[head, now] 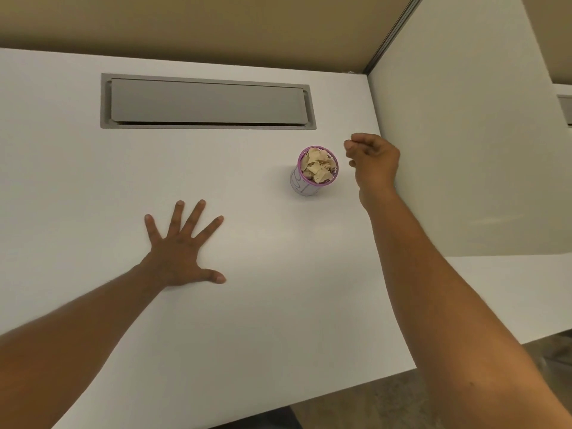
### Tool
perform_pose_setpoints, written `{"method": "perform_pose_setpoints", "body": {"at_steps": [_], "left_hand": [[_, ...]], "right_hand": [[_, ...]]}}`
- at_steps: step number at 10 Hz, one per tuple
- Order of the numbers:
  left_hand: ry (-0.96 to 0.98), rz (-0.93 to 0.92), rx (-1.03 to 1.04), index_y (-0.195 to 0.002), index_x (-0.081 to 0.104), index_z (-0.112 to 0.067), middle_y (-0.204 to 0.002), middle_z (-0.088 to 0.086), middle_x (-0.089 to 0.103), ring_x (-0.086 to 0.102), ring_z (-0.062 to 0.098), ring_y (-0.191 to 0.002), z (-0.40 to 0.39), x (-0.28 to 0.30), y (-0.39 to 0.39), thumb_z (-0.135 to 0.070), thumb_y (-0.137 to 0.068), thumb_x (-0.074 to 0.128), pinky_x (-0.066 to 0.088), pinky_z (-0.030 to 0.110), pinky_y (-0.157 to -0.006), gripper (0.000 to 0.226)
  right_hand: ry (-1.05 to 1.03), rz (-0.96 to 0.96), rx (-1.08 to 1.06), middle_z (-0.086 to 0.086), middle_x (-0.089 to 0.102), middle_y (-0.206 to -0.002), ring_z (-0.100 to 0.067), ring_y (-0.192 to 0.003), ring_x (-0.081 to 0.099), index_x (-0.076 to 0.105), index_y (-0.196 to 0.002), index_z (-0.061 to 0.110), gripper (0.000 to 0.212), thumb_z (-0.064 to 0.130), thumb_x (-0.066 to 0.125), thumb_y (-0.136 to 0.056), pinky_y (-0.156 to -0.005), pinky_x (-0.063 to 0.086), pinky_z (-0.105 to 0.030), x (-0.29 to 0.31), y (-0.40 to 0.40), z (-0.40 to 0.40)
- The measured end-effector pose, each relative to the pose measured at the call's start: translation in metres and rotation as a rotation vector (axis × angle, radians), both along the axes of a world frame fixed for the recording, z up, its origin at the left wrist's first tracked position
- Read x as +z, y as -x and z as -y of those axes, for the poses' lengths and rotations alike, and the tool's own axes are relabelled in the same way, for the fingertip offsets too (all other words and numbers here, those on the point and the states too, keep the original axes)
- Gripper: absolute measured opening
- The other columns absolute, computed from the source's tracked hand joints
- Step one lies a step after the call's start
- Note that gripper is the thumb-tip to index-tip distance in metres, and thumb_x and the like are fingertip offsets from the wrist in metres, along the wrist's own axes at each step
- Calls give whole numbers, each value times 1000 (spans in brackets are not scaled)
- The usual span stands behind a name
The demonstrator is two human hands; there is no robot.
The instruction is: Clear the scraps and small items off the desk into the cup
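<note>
- Left hand [178,247] lies flat on the white bench [278,274], fingers spread, holding nothing.
- Pink-rimmed mesh cup [314,171] stands upright, filled with crumpled paper scraps [317,165].
- Right hand [373,161] hovers just beside the cup, fingers curled; any contents cannot be told.

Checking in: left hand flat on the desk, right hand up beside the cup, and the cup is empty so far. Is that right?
Not quite. The cup is not empty: the head view shows it filled to the rim with crumpled paper scraps. The rest holds: left hand flat on the desk, fingers spread, right hand up beside the cup.
</note>
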State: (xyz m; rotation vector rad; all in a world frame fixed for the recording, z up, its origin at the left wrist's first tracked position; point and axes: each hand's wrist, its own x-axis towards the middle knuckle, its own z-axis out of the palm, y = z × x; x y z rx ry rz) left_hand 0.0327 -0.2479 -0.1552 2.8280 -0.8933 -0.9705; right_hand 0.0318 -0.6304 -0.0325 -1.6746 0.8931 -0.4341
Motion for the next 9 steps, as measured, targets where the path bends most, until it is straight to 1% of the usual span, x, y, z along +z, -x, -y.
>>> {"method": "perform_pose_setpoints", "body": {"at_steps": [1,2,3,4,5,6,7,8,9], "left_hand": [[2,0,4,-149,-29,-59,-159,-14,-49,-44,27,-149,0,-1,0,-113,-45,33,-15,81,-111,132],[-8,19,2,-149,-30,-59,-158,-14,-49,-43,27,-149,0,-1,1,-113,-45,32,-14,81,-111,132],[-2,40,1,-149,-29,-59,-160,-14,-47,-41,28,-151,0,0,1,-114,-44,32,-13,81,-112,133],[-22,52,-9,-151,-27,-57,-162,-12,-44,-38,30,-152,2,4,3,-113,-45,33,-11,81,-112,134],[-70,62,-44,-156,-23,-51,-166,-5,-39,-32,36,-154,7,13,6,-110,-49,35,-8,80,-113,135],[-51,118,-39,-160,-18,-46,-168,-3,-34,-29,34,-156,11,34,1,-109,-58,28,-12,77,-115,128],[96,317,-36,-163,-9,-40,-172,0,-23,-24,33,-158,13,70,-10,-102,-73,23,-8,75,-118,114],[219,513,-36,-165,0,-35,-175,3,-11,-15,34,-160,13,126,-34,-95,-83,26,0,75,-120,104],[323,743,-23,-166,9,-32,-176,5,-4,-9,34,-161,9,189,-58,-89,-87,33,4,74,-120,101]], "right_hand": [[-57,78,-143,-3,74,-80,-12,-65,64,73,-100,3,14,4,72,-87,-60,53,-23,4,16,-4],[208,33,-57,2,75,-84,-12,-73,67,73,-96,12,8,14,68,-90,-70,57,-29,3,35,-26],[388,-28,155,6,74,-91,-6,-79,65,72,-99,16,9,16,65,-94,-71,52,-16,0,54,-57],[465,-73,305,5,73,-99,-7,-82,64,72,-108,16,16,18,62,-96,-75,53,-22,-5,66,-79],[508,-64,411,6,73,-102,-9,-83,63,72,-112,16,18,19,60,-98,-78,56,-30,-5,71,-98],[580,-54,492,6,72,-113,-7,-92,62,71,-118,18,21,21,59,-100,-87,56,-34,5,67,-115],[681,-12,571,5,69,-127,-13,-118,61,66,-128,20,28,25,56,-103,-104,50,-38,21,55,-127],[871,8,632,2,63,-138,-18,-129,55,59,-138,20,35,29,54,-104,-109,46,-38,50,36,-142],[1024,117,667,-5,59,-141,-24,-131,52,55,-141,16,40,27,55,-103,-112,43,-41,82,10,-152]]}}
